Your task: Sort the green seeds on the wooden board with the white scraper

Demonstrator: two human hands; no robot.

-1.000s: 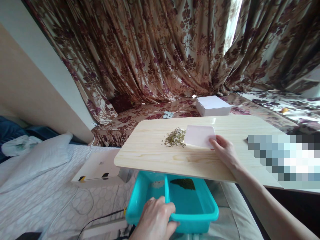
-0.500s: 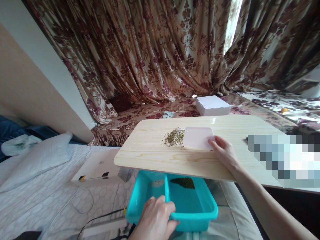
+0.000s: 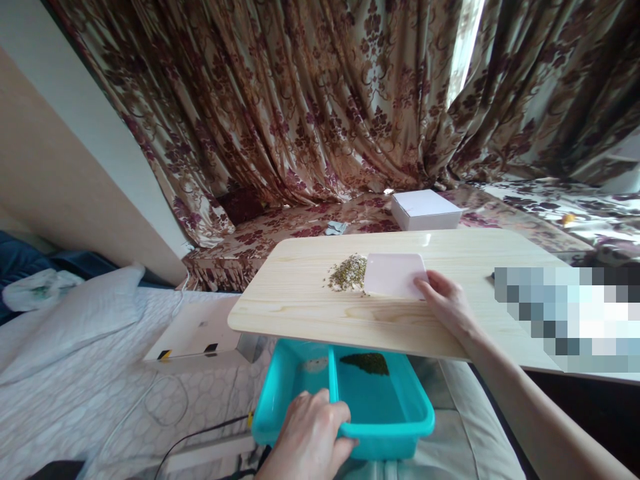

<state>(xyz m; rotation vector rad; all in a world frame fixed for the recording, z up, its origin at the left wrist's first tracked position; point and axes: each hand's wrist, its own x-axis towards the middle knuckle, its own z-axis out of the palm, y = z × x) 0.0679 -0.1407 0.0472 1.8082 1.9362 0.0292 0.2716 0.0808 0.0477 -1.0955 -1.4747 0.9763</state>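
Observation:
My right hand [image 3: 447, 306] pinches the near right corner of a white plastic scraper card [image 3: 395, 275] that lies on the light wooden tabletop [image 3: 310, 307]. The card's left edge touches a small pile of mixed green and pale grains [image 3: 347, 273]. My left hand [image 3: 313, 437] grips the near rim of a turquoise two-compartment tray [image 3: 395, 427] held below the table's front edge. The tray's right compartment holds a dark green heap [image 3: 365, 363]; the left one holds a few pale grains [image 3: 315, 365].
A white box [image 3: 425, 210] sits beyond the table on patterned fabric below the heavy floral curtains. To the left are a flat white box [image 3: 197, 333], a bed with a white pillow [image 3: 80, 313], and a black cable [image 3: 200, 437]. A blurred patch covers the table's right end.
The scraper card and my right hand have slid slightly left, pressing the grain pile tighter. My left hand and the tray have stayed almost still.

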